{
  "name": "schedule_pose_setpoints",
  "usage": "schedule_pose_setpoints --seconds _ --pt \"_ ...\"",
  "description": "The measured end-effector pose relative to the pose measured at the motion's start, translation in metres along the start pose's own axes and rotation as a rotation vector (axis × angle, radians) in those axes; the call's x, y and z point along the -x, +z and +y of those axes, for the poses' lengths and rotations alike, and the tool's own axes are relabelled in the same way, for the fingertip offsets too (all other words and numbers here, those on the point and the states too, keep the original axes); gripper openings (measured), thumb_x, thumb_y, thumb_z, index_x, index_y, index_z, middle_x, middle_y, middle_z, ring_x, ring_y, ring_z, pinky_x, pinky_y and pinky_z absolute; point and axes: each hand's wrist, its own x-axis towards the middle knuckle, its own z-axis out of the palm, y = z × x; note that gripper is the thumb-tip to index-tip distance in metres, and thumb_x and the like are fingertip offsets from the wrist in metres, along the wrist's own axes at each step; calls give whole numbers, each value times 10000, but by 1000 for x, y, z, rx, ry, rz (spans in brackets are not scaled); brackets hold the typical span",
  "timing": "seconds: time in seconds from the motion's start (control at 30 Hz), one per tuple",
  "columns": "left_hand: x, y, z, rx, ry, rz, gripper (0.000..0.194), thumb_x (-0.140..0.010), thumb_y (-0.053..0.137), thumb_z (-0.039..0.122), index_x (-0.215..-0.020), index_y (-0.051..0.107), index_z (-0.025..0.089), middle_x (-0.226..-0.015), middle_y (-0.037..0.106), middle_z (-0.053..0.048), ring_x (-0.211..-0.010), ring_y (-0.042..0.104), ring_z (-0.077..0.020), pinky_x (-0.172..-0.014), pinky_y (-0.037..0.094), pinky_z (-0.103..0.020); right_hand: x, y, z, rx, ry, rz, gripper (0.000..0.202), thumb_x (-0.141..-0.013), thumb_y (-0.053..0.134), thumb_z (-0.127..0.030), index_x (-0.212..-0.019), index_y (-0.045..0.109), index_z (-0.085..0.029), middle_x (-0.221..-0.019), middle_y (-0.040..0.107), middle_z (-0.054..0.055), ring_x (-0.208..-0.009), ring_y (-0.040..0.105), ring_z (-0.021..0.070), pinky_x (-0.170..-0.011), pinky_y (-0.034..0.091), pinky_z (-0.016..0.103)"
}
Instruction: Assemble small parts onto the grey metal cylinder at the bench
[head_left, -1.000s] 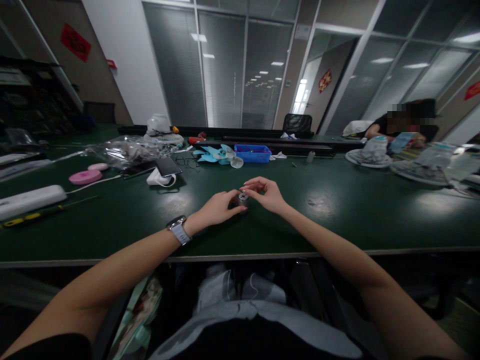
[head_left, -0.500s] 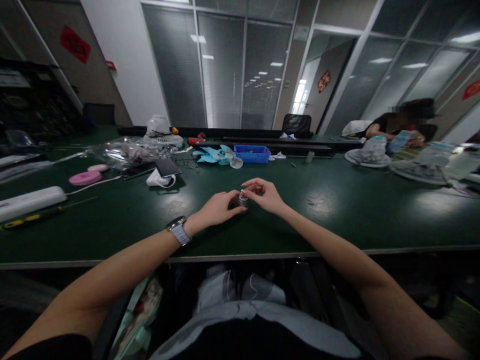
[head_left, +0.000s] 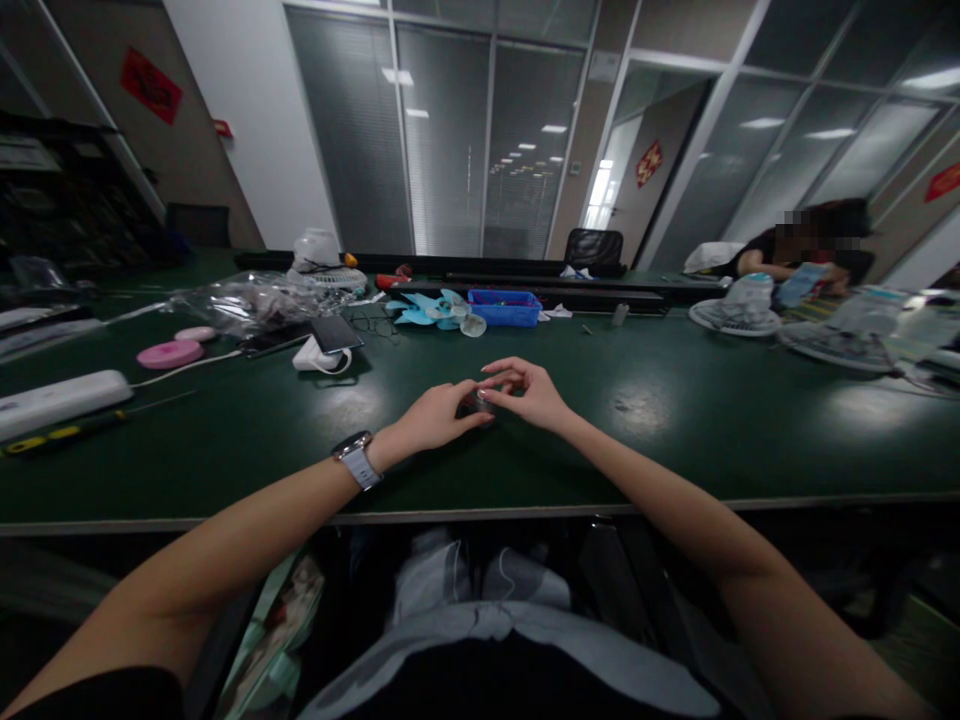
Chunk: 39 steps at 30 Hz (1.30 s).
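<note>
A small silvery metal cylinder point(head_left: 485, 406) stands upright on the green table, partly covered by my fingers. My left hand point(head_left: 439, 415), with a watch on its wrist, is closed around its side between thumb and fingers. Over its top comes my right hand point(head_left: 529, 393), thumb and fingertips drawn together at the upper end. Whether a tiny part sits in that pinch is too small and hidden to tell.
Behind my hands lie a blue plastic bin point(head_left: 504, 309), light-blue fan blades point(head_left: 431, 310) and a similar small cylinder point(head_left: 620, 314). At left are a white power strip point(head_left: 67, 403), a screwdriver point(head_left: 64, 436) and a phone point(head_left: 335, 336). Fan parts point(head_left: 739, 308) and a co-worker point(head_left: 810, 245) are at right.
My right thumb and fingertips have shifted slightly left over the cylinder's top, covering more of it. The left hand keeps its place around the cylinder.
</note>
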Motion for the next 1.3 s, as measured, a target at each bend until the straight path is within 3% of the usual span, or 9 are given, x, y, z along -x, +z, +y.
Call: schedule_pose_setpoints --seconds 0.3,0.47,0.53,0.6,0.67,0.9,1.1,1.3 --pt "0 1 0 7 -2 -9 393 -844 559 506 -1084 568 195 -936 689 -61 -839 646 -221 -732 480 -316 -3 1 -1 8 -21 86 426 -704 742 -383 -1039 613 -153 -842 732 64 -601 610 114 -533 414 231" --pt "1 -1 2 -5 -13 -12 408 -840 558 517 -1092 571 196 -932 688 -58 -835 643 -217 -731 477 -313 -7 -18 6 -51 45 153 502 -667 766 -410 -1071 579 -178 -918 742 72 -699 670 142 -600 475 246" --pt "1 -1 2 -2 -21 -13 415 -839 557 520 -1101 571 199 -937 687 -57 -840 642 -215 -730 477 -308 -5 -32 12 -61 107 19 509 -652 781 -393 -1065 578 -174 -902 747 72 -774 693 167 -669 503 269" --pt "1 -1 1 5 -27 -14 419 -835 563 518 -1108 570 200 -942 686 -55 -843 641 -213 -731 478 -303 -2 -43 18 -25 192 -192 543 -627 802 -363 -1079 578 -161 -887 750 76 -794 702 182 -699 510 287" --pt "2 -1 1 7 -31 -14 418 -833 569 512 -1109 570 199 -944 687 -56 -842 641 -212 -730 478 -302 1 -50 21 32 272 -358 513 -629 800 -350 -1049 590 -143 -895 749 96 -776 704 182 -665 505 276" --pt "2 1 -2 16 -28 -2 419 -828 575 512 -1100 576 194 -937 690 -63 -838 645 -211 -718 479 -298 1 -52 23 98 261 -444 463 -577 827 -321 -930 588 -142 -943 738 104 -719 682 149 -557 440 223" --pt "2 0 -2 52 -26 6 405 -819 595 494 -1091 586 194 -947 699 -59 -840 657 -206 -723 486 -297 1 -49 27 90 216 -353 367 -618 805 -344 -815 575 -137 -888 741 99 -690 677 147 -538 427 221" --pt "3 -4 3 193 6 -50 429 -782 634 517 -1070 593 201 -926 721 -29 -863 676 -194 -761 496 -284 1 -33 9 -41 5 25 348 -687 768 -337 -906 556 -169 -907 743 84 -707 690 156 -518 443 224"
